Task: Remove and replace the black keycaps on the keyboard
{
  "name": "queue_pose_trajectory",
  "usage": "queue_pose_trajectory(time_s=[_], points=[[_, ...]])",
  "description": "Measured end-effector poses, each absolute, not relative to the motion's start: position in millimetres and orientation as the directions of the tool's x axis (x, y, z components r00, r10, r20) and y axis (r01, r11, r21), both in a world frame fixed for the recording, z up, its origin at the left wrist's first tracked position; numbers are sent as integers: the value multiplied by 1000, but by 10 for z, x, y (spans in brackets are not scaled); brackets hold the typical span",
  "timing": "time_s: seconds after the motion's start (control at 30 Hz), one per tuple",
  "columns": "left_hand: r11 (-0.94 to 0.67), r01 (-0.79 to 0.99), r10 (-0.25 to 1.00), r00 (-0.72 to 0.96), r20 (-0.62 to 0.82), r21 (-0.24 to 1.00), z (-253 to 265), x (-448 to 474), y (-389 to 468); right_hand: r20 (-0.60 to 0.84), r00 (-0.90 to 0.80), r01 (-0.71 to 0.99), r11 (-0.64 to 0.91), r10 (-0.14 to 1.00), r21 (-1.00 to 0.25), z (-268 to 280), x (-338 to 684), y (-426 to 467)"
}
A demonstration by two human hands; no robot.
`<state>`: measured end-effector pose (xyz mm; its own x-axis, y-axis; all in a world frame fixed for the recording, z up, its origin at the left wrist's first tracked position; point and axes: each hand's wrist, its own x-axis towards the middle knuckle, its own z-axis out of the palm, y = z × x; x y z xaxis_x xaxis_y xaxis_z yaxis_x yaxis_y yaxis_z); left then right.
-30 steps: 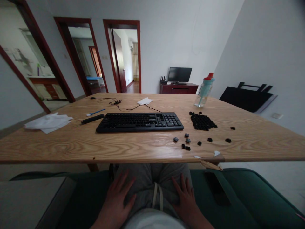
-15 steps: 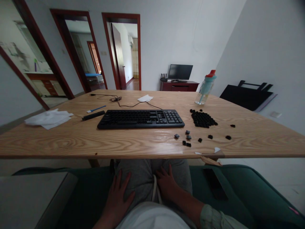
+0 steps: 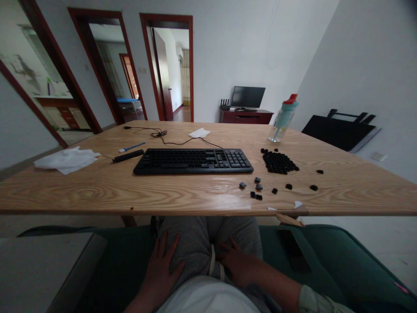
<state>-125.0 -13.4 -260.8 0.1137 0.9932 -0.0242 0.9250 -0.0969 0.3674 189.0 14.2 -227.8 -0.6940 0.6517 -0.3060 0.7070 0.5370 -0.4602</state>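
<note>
The left hand [image 3: 162,271] lies flat and open on the left thigh, below the table [image 3: 97,191] edge, holding nothing. The right hand [image 3: 237,264] rests loosely open by the drawstring [image 3: 212,263], also empty. To reach well, lift both hands over that edge toward the keyboard [image 3: 193,161], with the loose keycaps [image 3: 278,162] right of it.

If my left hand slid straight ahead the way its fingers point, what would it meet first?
Your left hand lies flat on the thigh, fingers forward. It would probably pass under the table edge, not touching the keyboard; depth is unclear.
</note>
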Motion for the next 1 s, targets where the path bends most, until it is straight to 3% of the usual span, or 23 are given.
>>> queue_pose_trajectory(time_s=[0.2,0.4,0.6,0.73,0.9,1.0], points=[[-98,926,994,107,-2,364,-2648,-1250,-115,-205,-540,773,385,816,-504,-2538,1760,67],[-102,923,994,109,1,371,-2643,-1262,-112,-161,-501,778,362,850,-513,-2706,1760,82],[-105,922,994,105,21,373,-2662,-1252,-108,-200,-528,779,377,825,-501,-2531,1695,139],[-105,918,994,105,20,383,-2671,-1271,-108,-189,-536,751,363,823,-551,-1900,1733,32],[-105,913,994,107,18,393,-2659,-1272,-107,-19,-708,496,478,706,-725,-477,2057,-215],[-92,920,995,97,8,382,-2647,-1250,-103,126,-565,619,520,815,-588,114,2311,-69]])
